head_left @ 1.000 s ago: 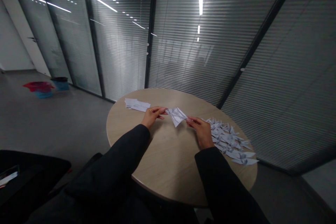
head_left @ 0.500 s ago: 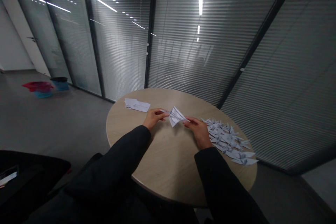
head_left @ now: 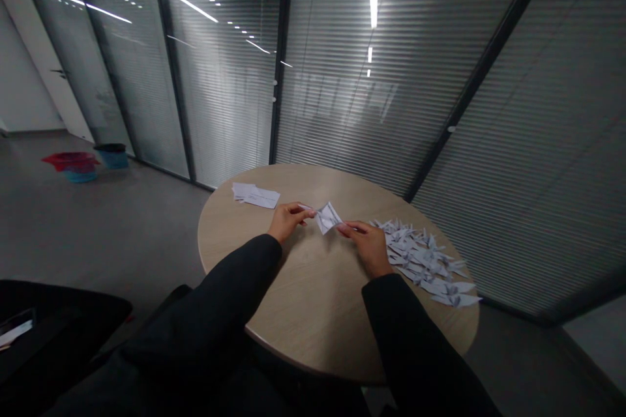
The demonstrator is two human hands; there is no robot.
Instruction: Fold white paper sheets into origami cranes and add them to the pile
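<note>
A small white folded paper (head_left: 327,217) is held just above the round wooden table (head_left: 313,300), between both my hands. My left hand (head_left: 288,220) pinches its left end with closed fingers. On the paper's right edge my right hand (head_left: 364,244) is closed, thumb and fingers pressed together. Both arms are in black sleeves. A spread of several finished white paper cranes (head_left: 424,259) lies on the table right beside my right hand.
A small stack of flat white paper sheets (head_left: 255,195) lies at the table's far left. Glass walls with blinds stand close behind the table. A red and blue bin (head_left: 74,165) sits on the floor far left. A dark chair (head_left: 49,332) is at my lower left.
The folded paper has become narrower and more compact between my hands. My right hand has moved a little left toward my left hand.
</note>
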